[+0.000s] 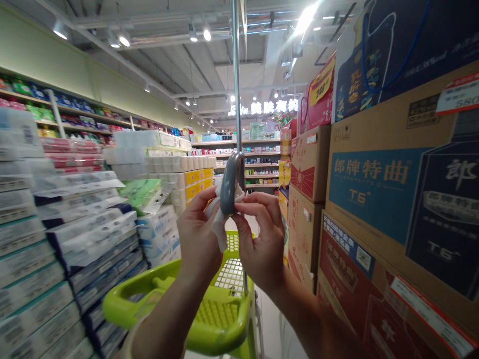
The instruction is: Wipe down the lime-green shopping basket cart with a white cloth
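At centre, a grey handle [226, 192] sits by a metal pole [235, 75] — white wipe [220, 233] pinched against it by the left hand [198, 237], lower edge pinched in the right hand [264, 239] — above a green cart [213, 339], between paper packs [101, 239] and cartons [368, 194].

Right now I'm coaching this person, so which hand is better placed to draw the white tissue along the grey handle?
Probably the left hand: most of the visible tissue shows at its fingers, beside the grey handle. The right hand is at the handle's lower end.

Room above cart [217, 340], beside pole [235, 75]
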Available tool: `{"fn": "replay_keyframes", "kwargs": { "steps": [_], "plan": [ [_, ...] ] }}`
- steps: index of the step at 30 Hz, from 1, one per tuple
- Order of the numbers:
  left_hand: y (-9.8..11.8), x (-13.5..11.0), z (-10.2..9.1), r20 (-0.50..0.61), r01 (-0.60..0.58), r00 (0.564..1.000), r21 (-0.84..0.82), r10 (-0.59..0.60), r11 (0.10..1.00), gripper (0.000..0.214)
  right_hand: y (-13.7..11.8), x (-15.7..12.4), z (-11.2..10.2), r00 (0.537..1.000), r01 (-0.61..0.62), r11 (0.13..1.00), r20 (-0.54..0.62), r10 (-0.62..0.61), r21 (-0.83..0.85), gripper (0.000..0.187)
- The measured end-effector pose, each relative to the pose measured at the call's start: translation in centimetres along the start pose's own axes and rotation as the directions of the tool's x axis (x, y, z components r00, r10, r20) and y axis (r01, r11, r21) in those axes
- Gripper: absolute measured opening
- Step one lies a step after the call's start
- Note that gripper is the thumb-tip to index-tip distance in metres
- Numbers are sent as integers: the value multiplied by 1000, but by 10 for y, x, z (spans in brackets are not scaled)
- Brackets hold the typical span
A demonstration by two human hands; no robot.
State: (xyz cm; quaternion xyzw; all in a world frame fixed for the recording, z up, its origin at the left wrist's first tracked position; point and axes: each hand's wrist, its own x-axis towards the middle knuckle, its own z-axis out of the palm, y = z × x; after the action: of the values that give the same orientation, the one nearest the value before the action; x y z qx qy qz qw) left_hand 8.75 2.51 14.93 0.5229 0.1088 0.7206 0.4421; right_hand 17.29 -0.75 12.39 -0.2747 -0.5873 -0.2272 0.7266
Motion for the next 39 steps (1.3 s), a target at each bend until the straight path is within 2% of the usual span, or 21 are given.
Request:
{"fn": "replay_keyframes", "kwargs": {
  "steps": [5, 12, 17, 19, 22, 26, 29, 31, 34, 36, 39],
  "plan": [
    [0, -16, -15, 22, -225, 974, 176, 225, 958, 22, -2, 2, -1, 1000, -6, 1000, -4, 6, -1, 13],
    [5, -32, -23, -14, -294, 951, 276, 310, 915, 24, 0, 3, -3, 999, -12, 997, 32, 10, 73, 16],
    [5, -42, -20, -19, -427, 885, 365, 465, 827, 20, 3, 6, -6, 996, -78, 991, 55, 72, 109, 18],
    [2, -47, -22, 66, -426, 897, 393, 437, 815, 16, 7, 3, -10, 990, -108, 982, 103, 92, 157, 22],
    [-5, -51, -26, 185, -347, 937, 420, 295, 839, 15, 12, -13, -19, 971, -201, 946, 179, 158, 253, 26],
    [-12, -48, -26, 64, -104, 994, 333, 88, 937, 24, 10, -43, -26, 929, -356, 871, 231, 290, 339, 32],
    [-17, -45, -26, 129, -57, 991, 321, 16, 945, 23, 12, -53, -21, 919, -395, 831, 162, 360, 391, 31],
    [-21, -44, -29, 193, -108, 981, 387, 34, 916, 22, 20, -50, -14, 915, -381, 835, 31, 403, 396, 25],
    [-27, -45, -37, 170, -124, 984, 469, 48, 874, 27, 38, -37, -2, 889, -350, 860, -159, 430, 371, 25],
    [-32, -49, -43, 129, -77, 992, 490, 15, 868, 31, 48, -29, 7, 904, -345, 887, -147, 402, 306, 32],
    [-41, -59, -50, 112, -36, 993, 498, -23, 866, 37, 55, -25, 19, 953, -300, 946, -5, 303, 125, 38]
  ]
}}
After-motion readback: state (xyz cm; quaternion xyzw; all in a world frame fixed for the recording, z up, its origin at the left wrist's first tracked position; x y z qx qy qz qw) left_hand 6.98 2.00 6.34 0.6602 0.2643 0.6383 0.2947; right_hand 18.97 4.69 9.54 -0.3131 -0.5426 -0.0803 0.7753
